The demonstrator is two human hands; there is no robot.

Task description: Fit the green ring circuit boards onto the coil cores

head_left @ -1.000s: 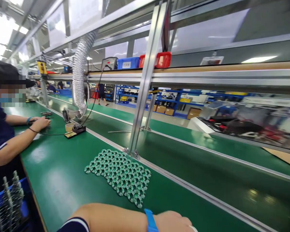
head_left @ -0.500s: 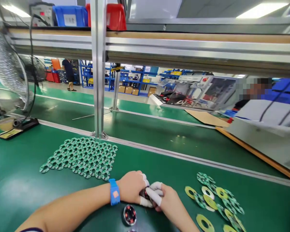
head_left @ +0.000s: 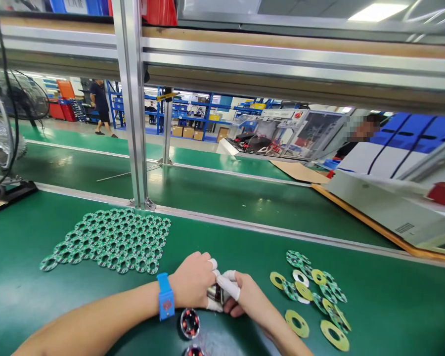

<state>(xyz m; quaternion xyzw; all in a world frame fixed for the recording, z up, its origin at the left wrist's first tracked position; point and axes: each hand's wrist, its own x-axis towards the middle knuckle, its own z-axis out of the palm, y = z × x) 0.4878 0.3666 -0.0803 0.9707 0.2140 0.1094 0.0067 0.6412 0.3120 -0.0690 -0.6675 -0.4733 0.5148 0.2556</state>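
Observation:
My left hand (head_left: 193, 282), with white finger cots and a blue wristband (head_left: 165, 296), is closed round a small round metal part (head_left: 215, 292). White cots also cover fingertips of my right hand (head_left: 244, 296), which grips the same part from the right. Fingers hide much of it; a silvery side and dark middle show. Just below my left hand stands a metal ring with red and black segments inside (head_left: 190, 323). A similar ring (head_left: 193, 351) is cut off by the bottom edge.
Many green ring-shaped circuit boards (head_left: 114, 237) lie in a flat patch at left. At right are loose green boards (head_left: 298, 258) and yellow rings (head_left: 297, 324). A metal post (head_left: 130, 109) rises behind the boards. A grey panel (head_left: 385, 207) leans at far right.
The view has shifted, so the bench scene sits further left. More of the held part's silvery side shows between my hands. In the background, a person has taken a step.

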